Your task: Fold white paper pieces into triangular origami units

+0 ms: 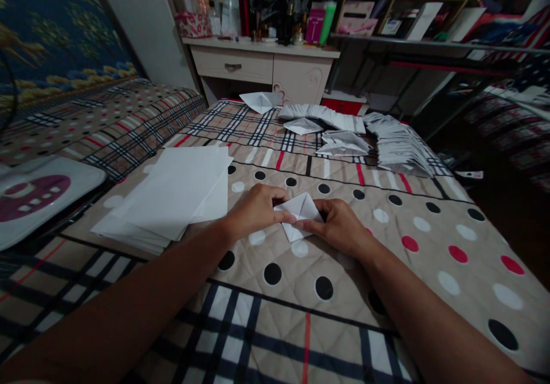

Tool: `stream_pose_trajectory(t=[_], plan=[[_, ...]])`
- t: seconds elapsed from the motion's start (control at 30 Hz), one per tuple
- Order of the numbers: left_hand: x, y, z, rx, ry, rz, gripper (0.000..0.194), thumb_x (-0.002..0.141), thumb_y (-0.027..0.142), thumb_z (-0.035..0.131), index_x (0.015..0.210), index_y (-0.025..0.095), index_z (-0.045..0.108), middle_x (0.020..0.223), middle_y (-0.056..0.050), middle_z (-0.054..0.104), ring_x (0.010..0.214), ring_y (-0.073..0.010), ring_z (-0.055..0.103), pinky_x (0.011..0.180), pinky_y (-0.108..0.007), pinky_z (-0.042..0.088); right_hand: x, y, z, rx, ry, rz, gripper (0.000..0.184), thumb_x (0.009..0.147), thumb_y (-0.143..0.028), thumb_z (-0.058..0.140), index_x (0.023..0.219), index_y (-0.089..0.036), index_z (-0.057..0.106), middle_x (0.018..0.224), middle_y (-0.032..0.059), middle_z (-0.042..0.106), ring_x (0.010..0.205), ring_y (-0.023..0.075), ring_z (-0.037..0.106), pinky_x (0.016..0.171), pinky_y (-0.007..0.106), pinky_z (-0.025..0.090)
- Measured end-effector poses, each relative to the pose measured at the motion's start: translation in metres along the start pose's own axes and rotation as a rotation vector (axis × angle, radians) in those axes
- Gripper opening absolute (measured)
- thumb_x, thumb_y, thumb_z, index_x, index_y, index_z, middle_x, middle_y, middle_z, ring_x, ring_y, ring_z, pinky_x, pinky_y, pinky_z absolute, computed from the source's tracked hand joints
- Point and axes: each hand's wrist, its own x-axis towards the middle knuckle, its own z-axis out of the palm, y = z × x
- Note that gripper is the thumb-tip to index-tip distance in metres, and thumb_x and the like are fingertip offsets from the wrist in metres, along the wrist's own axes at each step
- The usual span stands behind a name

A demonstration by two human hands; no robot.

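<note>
Between my two hands is a small folded sheet of white paper, roughly diamond-shaped, with a crease running through its upper part. My left hand pinches its left corner, thumb on top. From the right, my right hand grips the opposite corner, its thumb pressed on the paper close to the left thumb. The paper is held low over the patterned bedspread. To the left of my left hand lies a loose stack of white paper sheets.
Long rows of folded papers lie at the far right of the bed. Nearer are separate folded pieces, with another folded paper at the far edge. A white plastic case sits at left. Behind stands a cream dresser.
</note>
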Motion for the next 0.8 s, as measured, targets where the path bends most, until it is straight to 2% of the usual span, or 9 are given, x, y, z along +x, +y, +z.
stream_pose_trajectory(t=[0.2, 0.37, 0.47, 0.57, 0.7, 0.8], plan=[[0.005, 0.005, -0.004, -0.163, -0.032, -0.064, 0.014, 0.061, 0.018, 0.080, 0.071, 0.014, 0.071, 0.060, 0.004, 0.061, 0.052, -0.0070, 0.049, 0.048, -0.019, 0.035, 0.000, 0.004, 0.008, 0.173, 0.015, -0.003, 0.016, 0.076, -0.032, 0.066, 0.078, -0.017, 0.069, 0.063, -0.0012, 0.059, 0.057, 0.0138, 0.051, 0.051, 0.024, 0.037], [0.009, 0.004, -0.013, -0.295, -0.095, -0.178, 0.008, 0.069, 0.009, 0.070, 0.076, 0.013, 0.072, 0.063, 0.001, 0.067, 0.055, -0.0090, 0.060, 0.053, -0.020, 0.046, 0.002, 0.004, 0.005, 0.229, -0.009, -0.049, 0.011, 0.079, -0.027, 0.060, 0.077, -0.017, 0.066, 0.066, -0.0017, 0.057, 0.061, 0.0128, 0.049, 0.055, 0.024, 0.038], [0.010, 0.005, -0.016, -0.337, -0.088, -0.253, 0.008, 0.073, 0.007, 0.069, 0.078, 0.012, 0.071, 0.059, 0.001, 0.066, 0.052, -0.0092, 0.062, 0.050, -0.018, 0.046, 0.004, 0.002, 0.000, 0.212, 0.005, -0.067, 0.011, 0.077, -0.023, 0.060, 0.068, -0.017, 0.060, 0.062, -0.0024, 0.053, 0.058, 0.0113, 0.046, 0.054, 0.024, 0.036], [0.011, 0.007, -0.018, -0.374, -0.048, -0.317, 0.006, 0.073, 0.008, 0.072, 0.077, 0.011, 0.068, 0.055, 0.001, 0.064, 0.047, -0.0085, 0.061, 0.045, -0.016, 0.043, 0.004, 0.000, -0.003, 0.236, 0.079, 0.010, 0.019, 0.076, -0.028, 0.064, 0.062, -0.017, 0.057, 0.055, -0.0031, 0.050, 0.050, 0.0100, 0.043, 0.047, 0.024, 0.031], [0.012, 0.007, -0.023, -0.407, 0.020, -0.361, 0.014, 0.074, 0.015, 0.075, 0.070, 0.011, 0.062, 0.057, 0.000, 0.065, 0.043, -0.0071, 0.058, 0.043, -0.017, 0.045, 0.004, 0.001, -0.004, 0.356, 0.186, 0.094, 0.020, 0.072, -0.034, 0.068, 0.067, -0.015, 0.063, 0.058, 0.0007, 0.061, 0.048, 0.0107, 0.049, 0.044, 0.023, 0.034], [0.012, 0.004, -0.026, -0.373, 0.141, -0.359, 0.013, 0.080, 0.018, 0.069, 0.071, 0.012, 0.061, 0.059, 0.000, 0.065, 0.043, -0.0069, 0.056, 0.044, -0.018, 0.046, 0.006, 0.001, -0.005, 0.474, 0.282, 0.135, 0.024, 0.068, -0.036, 0.072, 0.069, -0.014, 0.062, 0.058, 0.0021, 0.064, 0.044, 0.0099, 0.048, 0.040, 0.022, 0.034]])
